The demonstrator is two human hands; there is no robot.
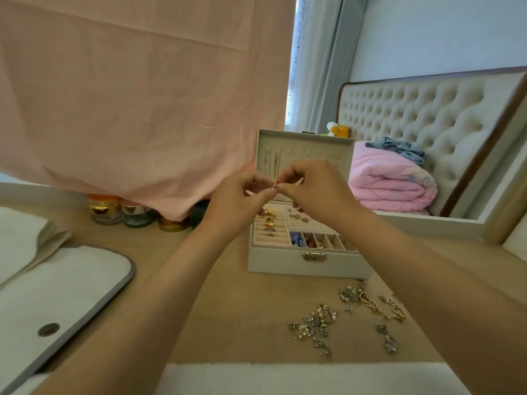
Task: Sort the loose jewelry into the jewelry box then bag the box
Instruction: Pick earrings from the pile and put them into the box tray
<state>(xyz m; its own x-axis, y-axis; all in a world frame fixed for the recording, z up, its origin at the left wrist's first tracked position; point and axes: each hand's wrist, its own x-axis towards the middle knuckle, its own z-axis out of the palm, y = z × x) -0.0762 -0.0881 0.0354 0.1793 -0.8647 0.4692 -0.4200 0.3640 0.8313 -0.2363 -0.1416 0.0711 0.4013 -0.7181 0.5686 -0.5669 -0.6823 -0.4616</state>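
Two hands were up over the open jewelry box (308, 263): fingers of left hand (242, 196) and right hand (316, 189) both pinched one tiny gold piece (274, 184). Remaining loose jewelry (316, 326) lay on the worktop (242, 309), 5 o'clock of the box. Piece looked featherlight, slippery, easily bent; fingertip pinch only.

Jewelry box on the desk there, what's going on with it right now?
A person's left hand and right hand pinch a small gold piece together above the open jewelry box. Some rings and beads already sit in its compartments. A scatter of loose jewelry lies on the table in front of it, not yet sorted.
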